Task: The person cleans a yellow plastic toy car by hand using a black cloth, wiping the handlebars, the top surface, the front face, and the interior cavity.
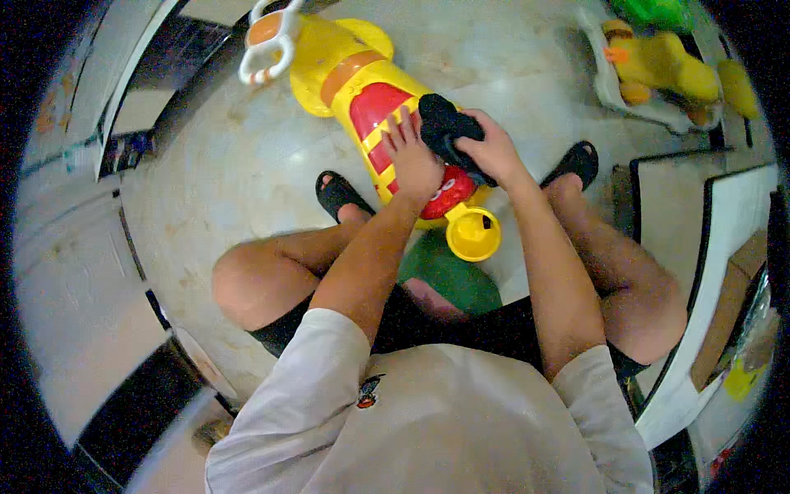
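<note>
A yellow and red plastic ride-on toy (378,105) lies on the floor before me, with a white handlebar (271,43) at its far end. My left hand (415,162) rests on its near part, fingers spread and holding nothing. In my right hand (490,148) is a black cloth (445,126), bunched up over the toy's right side. Below my hands show a red piece with eye shapes (449,196) and a round yellow plastic cup-like part (474,234).
My sandalled feet (342,196) stand either side of the toy's near end. Under me is a green and pink seat (453,278). More yellow toys (669,68) lie at the upper right. White panels with black edges (734,222) stand at the right.
</note>
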The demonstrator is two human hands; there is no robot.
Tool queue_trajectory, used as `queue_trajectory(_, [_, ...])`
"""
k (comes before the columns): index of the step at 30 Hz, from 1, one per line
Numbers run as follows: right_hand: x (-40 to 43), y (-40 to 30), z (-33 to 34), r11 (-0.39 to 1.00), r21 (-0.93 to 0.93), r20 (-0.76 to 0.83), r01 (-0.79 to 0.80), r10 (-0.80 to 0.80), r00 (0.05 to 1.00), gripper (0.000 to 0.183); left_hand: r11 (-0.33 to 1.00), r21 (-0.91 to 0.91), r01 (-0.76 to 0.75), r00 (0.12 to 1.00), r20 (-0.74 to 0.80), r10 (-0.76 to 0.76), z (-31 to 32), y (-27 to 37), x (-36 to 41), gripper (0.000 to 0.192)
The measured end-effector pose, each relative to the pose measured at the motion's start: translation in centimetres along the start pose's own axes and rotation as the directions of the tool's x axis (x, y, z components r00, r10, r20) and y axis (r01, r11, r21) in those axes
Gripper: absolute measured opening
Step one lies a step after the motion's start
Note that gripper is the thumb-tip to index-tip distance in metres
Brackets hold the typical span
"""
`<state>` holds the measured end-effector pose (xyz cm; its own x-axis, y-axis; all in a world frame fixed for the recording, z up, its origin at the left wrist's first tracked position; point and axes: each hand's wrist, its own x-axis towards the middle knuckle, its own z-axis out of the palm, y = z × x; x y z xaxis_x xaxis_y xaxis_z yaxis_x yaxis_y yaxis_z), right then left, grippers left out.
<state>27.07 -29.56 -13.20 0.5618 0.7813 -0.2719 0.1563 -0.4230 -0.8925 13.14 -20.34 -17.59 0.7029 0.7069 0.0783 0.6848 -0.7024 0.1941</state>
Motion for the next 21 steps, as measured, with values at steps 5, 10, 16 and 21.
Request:
queue_trajectory(5, [-0.4,-6.3,1.5,0.879,0.466,0.058,-0.107,0.09,0.994,0.054,0.98,-0.196,-0.017,0.989,-0.148,-0.013,-0.3,-2.4,0.7,0.053])
queue_trajectory(10, [-0.5,-8.6,4.5,0.972,0.233,-0.083,-0.019,0.04,0.996,0.058,-0.743,-0.601,0.293,0.881,0.472,-0.035,-9.0,-1.7,2.6,0.05])
queue_trajectory(16, [3.0,-11.2,5.7,0.973,0.23,0.271,0.006,-0.07,0.96,0.05,-0.784,-0.549,0.291,0.806,0.583,-0.109,-9.3,-5.9,1.7,0.051])
queue_trajectory(21, [7.7,-19.3,7.6,0.698,-0.534,0.141,0.476,-0.482,0.865,0.047,-0.953,-0.304,0.022,0.798,0.579,-0.166,-8.3,-9.6,2.1,0.051])
